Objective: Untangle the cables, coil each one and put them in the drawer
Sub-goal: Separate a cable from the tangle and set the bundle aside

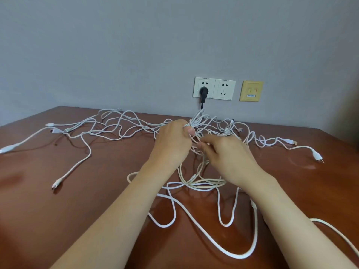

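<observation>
Several white cables (pixel 116 127) lie tangled across a brown wooden table (pixel 48 210). My left hand (pixel 172 142) grips a raised bunch of thin cable loops (pixel 198 119) above the table's middle. My right hand (pixel 227 152) is just to its right and pinches strands of the same knot. A thick white cable (pixel 194 220) loops across the near side between my forearms. A two-pin plug (pixel 317 157) lies at the far right and a USB plug (pixel 291 141) beside it. No drawer is in view.
The table stands against a grey wall with a double socket (pixel 213 88), a black plug (pixel 203 92) in its left half, and a yellow data plate (pixel 251 91). More cable ends (pixel 57 183) lie at the left.
</observation>
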The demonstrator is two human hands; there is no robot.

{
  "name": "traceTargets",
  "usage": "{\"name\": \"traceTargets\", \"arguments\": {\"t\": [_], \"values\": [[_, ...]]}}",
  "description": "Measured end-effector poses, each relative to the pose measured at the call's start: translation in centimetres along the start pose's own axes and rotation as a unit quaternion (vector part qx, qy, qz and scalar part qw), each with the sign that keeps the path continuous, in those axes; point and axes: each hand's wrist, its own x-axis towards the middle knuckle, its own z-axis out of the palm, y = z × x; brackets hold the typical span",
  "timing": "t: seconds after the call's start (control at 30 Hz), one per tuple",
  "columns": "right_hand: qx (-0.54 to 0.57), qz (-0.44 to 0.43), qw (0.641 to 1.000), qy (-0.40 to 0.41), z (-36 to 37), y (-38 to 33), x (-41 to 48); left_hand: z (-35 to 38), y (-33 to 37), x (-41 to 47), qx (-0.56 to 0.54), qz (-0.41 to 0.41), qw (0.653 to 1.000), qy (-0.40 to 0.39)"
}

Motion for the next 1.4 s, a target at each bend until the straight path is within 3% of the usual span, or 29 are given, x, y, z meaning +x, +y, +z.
{"name": "traceTargets", "arguments": {"t": [0.27,0.4,0.6,0.77,0.9,1.0,1.1,1.2,1.3,1.4], "values": [[-0.065,-0.114,0.991,0.015,-1.4,-0.9,-0.5,0.0,0.1,-0.3,0.056,0.015,0.997,0.046],[-0.072,-0.131,0.987,0.064,-1.6,-0.1,-0.4,0.1,0.2,-0.5,0.080,0.063,0.994,-0.033],[0.049,-0.011,0.996,0.077,-1.4,1.7,0.0,0.1,-0.2,-0.5,0.060,0.116,0.979,-0.153],[0.275,0.094,0.955,0.065,-1.5,2.7,0.4,0.1,0.2,-1.0,-0.030,0.128,0.972,-0.196],[0.415,0.171,0.893,-0.013,-2.4,3.1,0.3,0.3,0.6,-1.2,-0.100,0.120,0.970,-0.187],[0.435,0.217,0.873,-0.024,-2.1,3.2,0.1,0.6,0.8,-1.0,-0.174,0.110,0.966,-0.157],[0.460,0.218,0.860,-0.008,-1.0,2.3,0.4,0.8,0.2,-0.5,-0.231,0.073,0.967,-0.073],[0.392,0.164,0.904,0.038,0.2,1.4,0.7,0.9,-0.2,-0.1,-0.221,0.035,0.975,-0.008],[0.166,0.074,0.981,0.068,0.6,0.6,0.3,0.9,-0.3,0.1,-0.184,0.001,0.982,0.039],[0.015,-0.024,0.997,0.076,0.9,-0.2,-0.1,0.8,-0.5,0.2,-0.132,-0.007,0.989,0.062]]}}
